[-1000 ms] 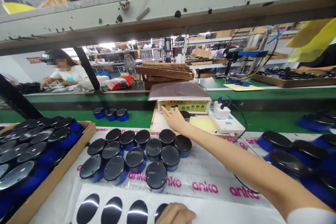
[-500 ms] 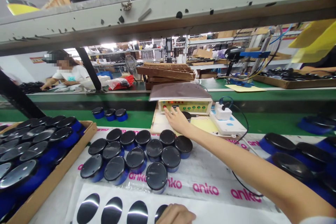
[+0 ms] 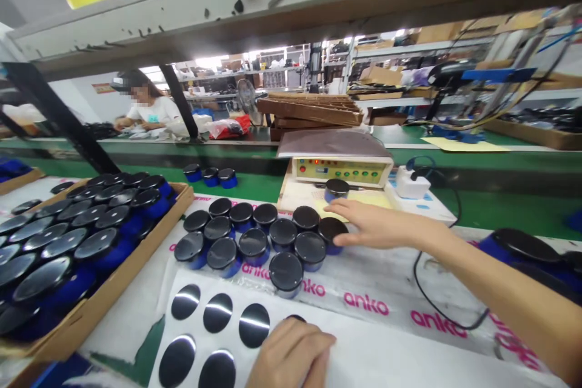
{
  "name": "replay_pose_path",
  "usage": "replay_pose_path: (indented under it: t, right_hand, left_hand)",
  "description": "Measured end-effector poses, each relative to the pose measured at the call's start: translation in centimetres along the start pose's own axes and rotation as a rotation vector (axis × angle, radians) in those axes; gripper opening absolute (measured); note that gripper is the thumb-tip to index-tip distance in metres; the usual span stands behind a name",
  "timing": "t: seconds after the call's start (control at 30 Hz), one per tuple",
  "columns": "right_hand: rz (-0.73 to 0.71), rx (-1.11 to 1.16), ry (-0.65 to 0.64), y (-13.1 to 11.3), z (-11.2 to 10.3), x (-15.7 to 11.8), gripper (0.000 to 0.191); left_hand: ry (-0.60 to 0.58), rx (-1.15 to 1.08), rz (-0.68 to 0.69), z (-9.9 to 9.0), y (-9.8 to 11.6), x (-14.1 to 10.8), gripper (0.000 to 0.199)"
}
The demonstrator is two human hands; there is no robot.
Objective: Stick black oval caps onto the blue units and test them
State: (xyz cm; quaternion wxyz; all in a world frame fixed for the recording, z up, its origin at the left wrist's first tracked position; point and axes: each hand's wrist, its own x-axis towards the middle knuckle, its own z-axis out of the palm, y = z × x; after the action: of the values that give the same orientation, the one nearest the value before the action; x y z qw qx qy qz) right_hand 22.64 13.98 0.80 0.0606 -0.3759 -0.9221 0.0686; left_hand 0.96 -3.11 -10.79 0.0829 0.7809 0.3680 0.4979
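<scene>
hovering with its fingers spread and nothing in its grasp, the right hand (image 3: 375, 225) hangs beside the black-lidded pot (image 3: 332, 229) at the right end of a loose group of similar pots (image 3: 284, 234) on the plastic-covered worktop (image 3: 384, 279). its thumb is at the pot's near side, though whether the two touch cannot be told. the left hand (image 3: 291, 354) rests with bent fingers on the white sheet (image 3: 386, 351), partly hiding one of the black discs (image 3: 254, 325); whether it pinches the sheet or only presses on it is not clear. to take hold well, thumb and fingers would best settle on opposite sides of the blue wall, low enough to spare the shiny lid from smudges, and without knocking the close neighbour on the left. light, steady pressure from the left hand should keep the sheet from sliding. the pot stands upright, lid facing up; being round and squat, it has no long axis along the worktop, and its centre line runs straight up through the lid. the sheet lies flat, its far edge slanting from upper left to lower right.
</scene>
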Motion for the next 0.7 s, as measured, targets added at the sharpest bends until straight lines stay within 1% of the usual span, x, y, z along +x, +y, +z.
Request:
replay_pose_path:
  t: [0.07, 0.13, 0.17, 0.2, 0.23, 0.3, 0.33, 0.4, 0.47, 0.53, 0.7]
  right_hand:
    - [0.019, 0.026, 0.040, -1.1, 0.5, -2.1, 0.047]
    - [0.003, 0.145, 0.060, -3.4, 1.0, -3.5, 0.037]
    - [-0.027, 0.240, 0.030, -4.8, 1.4, -3.9, 0.030]
    - [-0.073, 0.335, -0.032, -6.3, 1.8, -4.2, 0.022]
    - [-0.131, 0.407, -0.116, -7.9, 2.4, -4.3, 0.015]
    - [-0.254, 0.424, -0.256, -10.5, 3.9, -4.0, 0.014]
    - [-0.309, 0.383, -0.287, -11.4, 4.8, -3.6, 0.015]
    - [-0.389, 0.270, -0.315, -12.5, 6.3, -2.5, 0.018]
    - [-0.447, 0.186, -0.335, -12.8, 7.3, -1.4, 0.022]
    - [-0.504, 0.148, -0.353, -12.7, 7.5, -0.7, 0.025]
    - [-0.608, 0.125, -0.260, -12.1, 7.2, -0.6, 0.021]
  left_hand:
    - [0.032, 0.116, -0.133, -3.2, -0.4, -0.5, 0.018]
    - [0.070, 0.313, -0.275, -6.1, -1.1, -1.4, 0.019]
    - [0.072, 0.409, -0.316, -7.2, -1.5, -1.8, 0.020]
    - [0.062, 0.483, -0.337, -7.8, -1.8, -2.2, 0.022]
    - [0.035, 0.529, -0.344, -8.0, -2.0, -2.5, 0.023]
    - [-0.049, 0.536, -0.324, -7.3, -2.2, -2.8, 0.025]
    - [-0.088, 0.520, -0.304, -6.6, -2.2, -2.8, 0.026]
    - [-0.149, 0.497, -0.268, -5.2, -2.1, -2.7, 0.028]
    - [-0.176, 0.502, -0.273, -4.4, -2.1, -2.7, 0.032]
    - [-0.191, 0.506, -0.300, -4.3, -2.3, -2.8, 0.034]
    - [-0.187, 0.504, -0.258, -4.9, -2.8, -3.1, 0.032]
